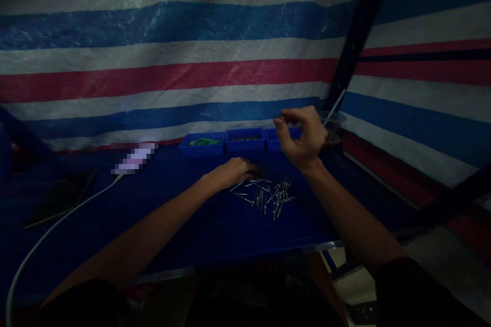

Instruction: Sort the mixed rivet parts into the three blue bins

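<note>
My right hand is raised above the table, thumb and index finger pinched together. Whatever lies at its fingertips is too small and dark to name. Lower and to the left, my left hand rests close to the tabletop with its fingers curled in; shadow hides what they hold, if anything. Just beside its fingertips lies a loose pile of thin metal pins with thicker collars, like blind rivets. Behind the hands stand a blue bin with small metal parts and another blue bin, partly covered by my right hand.
A blue bin with green contents stands at the back left. On the blue tabletop lie a lit phone with a white cable and a dark flat object. A clear bowl sits behind my right hand, near striped sheeting.
</note>
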A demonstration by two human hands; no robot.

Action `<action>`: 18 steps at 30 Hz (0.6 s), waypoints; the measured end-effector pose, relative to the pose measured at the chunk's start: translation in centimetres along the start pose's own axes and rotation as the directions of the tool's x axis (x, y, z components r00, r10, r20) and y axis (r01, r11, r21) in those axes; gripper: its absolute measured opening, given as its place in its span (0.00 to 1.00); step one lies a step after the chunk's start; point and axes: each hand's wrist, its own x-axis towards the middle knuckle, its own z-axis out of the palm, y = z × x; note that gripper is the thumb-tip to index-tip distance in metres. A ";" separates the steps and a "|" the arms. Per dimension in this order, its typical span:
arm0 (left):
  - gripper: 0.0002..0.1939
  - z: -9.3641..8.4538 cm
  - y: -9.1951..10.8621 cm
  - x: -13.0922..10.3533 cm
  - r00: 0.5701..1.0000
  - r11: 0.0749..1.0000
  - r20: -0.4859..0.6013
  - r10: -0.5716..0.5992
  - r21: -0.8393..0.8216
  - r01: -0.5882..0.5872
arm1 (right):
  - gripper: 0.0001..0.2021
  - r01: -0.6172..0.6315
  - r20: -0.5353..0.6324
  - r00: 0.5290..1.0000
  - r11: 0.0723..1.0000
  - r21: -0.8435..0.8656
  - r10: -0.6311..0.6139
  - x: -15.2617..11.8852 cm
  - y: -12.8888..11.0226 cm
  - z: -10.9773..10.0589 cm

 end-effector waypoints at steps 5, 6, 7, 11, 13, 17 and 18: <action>0.10 0.6 0.2 -0.4 0.991 0.995 -0.095 -0.095 -0.024 0.093 | 0.14 -0.085 0.134 0.985 0.979 -0.183 0.110 1.6 1.0 1.5; 0.09 0.8 0.3 -0.5 0.987 0.993 -0.111 -0.119 -0.027 0.116 | 0.14 -0.099 0.256 0.953 0.965 -0.242 0.162 0.9 1.7 2.0; 0.08 0.9 0.3 -0.6 0.983 0.990 -0.122 -0.137 -0.031 0.134 | 0.14 -0.103 0.391 0.894 0.949 -0.297 0.219 -0.2 2.5 2.5; 0.07 1.0 0.4 -0.8 0.967 0.981 -0.180 -0.180 -0.104 0.163 | 0.12 -0.198 0.726 0.610 0.948 -0.247 0.317 -5.0 3.9 3.1; 0.07 0.8 0.4 -0.8 0.939 0.953 -0.232 -0.255 -0.226 0.203 | 0.12 -0.257 0.767 0.600 0.963 -0.084 0.227 -6.2 3.3 2.8; 0.10 0.2 0.1 -0.7 0.874 0.809 -0.260 -0.411 -0.547 0.217 | 0.09 -0.152 0.730 0.681 0.985 0.077 0.048 -5.7 1.3 2.2; 0.10 0.2 0.1 -0.7 0.870 0.769 -0.251 -0.425 -0.607 0.201 | 0.08 -0.105 0.722 0.691 0.992 0.077 0.017 -5.4 1.0 2.2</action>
